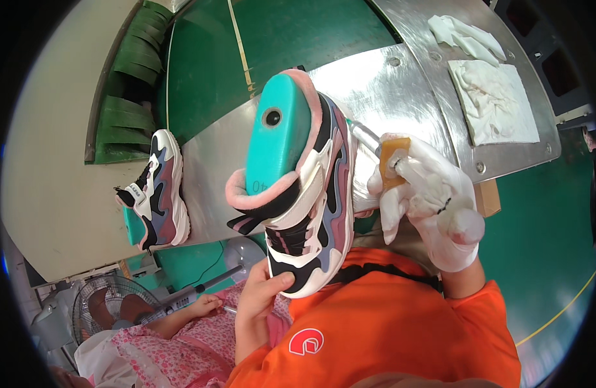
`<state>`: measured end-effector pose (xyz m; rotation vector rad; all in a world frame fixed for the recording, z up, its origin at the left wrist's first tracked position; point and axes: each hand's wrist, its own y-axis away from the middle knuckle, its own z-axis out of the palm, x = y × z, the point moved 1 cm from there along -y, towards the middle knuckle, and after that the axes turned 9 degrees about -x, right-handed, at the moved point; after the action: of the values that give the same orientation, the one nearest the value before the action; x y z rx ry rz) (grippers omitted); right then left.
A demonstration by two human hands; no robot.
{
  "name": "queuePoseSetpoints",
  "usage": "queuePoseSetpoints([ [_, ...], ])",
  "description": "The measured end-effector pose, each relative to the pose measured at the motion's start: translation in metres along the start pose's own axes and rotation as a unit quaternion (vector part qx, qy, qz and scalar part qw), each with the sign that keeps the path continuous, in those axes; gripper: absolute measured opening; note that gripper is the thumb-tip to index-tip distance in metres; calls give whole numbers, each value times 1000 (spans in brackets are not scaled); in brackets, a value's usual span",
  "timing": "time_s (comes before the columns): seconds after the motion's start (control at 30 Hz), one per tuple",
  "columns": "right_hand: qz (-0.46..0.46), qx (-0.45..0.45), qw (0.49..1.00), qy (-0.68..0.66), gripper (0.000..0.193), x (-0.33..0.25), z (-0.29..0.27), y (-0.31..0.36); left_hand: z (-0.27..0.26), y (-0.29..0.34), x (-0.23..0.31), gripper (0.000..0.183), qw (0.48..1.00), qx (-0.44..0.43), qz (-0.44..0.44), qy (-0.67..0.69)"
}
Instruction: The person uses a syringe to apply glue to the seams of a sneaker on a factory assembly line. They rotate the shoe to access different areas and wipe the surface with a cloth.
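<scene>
A white, black, pink and purple sneaker [330, 194] stands tilted before me, toe toward me, with a teal shoe last [278, 139] inside it. My bare left hand [262, 291] grips the toe, thumb on top of the toe cap. My right hand [427, 194], in a white glove, is closed round a slim metal tool [366, 136]. The tool's thin tip touches or nearly touches the shoe's outer side near the heel. A tan block [395, 160] sits at the gloved fingers. Near the wrist is a pale round knob [465, 226]; I cannot tell whether it belongs to the tool.
A matching sneaker [159, 194] with a teal last lies at the left on the metal bench [214, 155]. Beyond runs a green conveyor belt [311, 32], beside green strip flaps [133, 77]. A folded white cloth [495, 103] and glove [466, 37] lie right. A co-worker's hand [207, 305] and fan [110, 301] are lower left.
</scene>
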<state>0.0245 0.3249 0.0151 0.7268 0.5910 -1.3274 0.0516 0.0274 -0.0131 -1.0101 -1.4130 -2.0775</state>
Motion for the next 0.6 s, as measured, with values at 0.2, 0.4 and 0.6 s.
queuePoseSetpoints([
  [0.2,-8,-2,1000,20,123,3,7,5,22,-6,-6,70,998,-48,6,35],
  [0.4,-25,-58,997,-51,73,3,8,19,29,-6,-11,69,995,-78,7,58],
  [0.6,-22,-47,999,-12,55,4,15,26,24,-7,-20,62,991,-90,7,103],
])
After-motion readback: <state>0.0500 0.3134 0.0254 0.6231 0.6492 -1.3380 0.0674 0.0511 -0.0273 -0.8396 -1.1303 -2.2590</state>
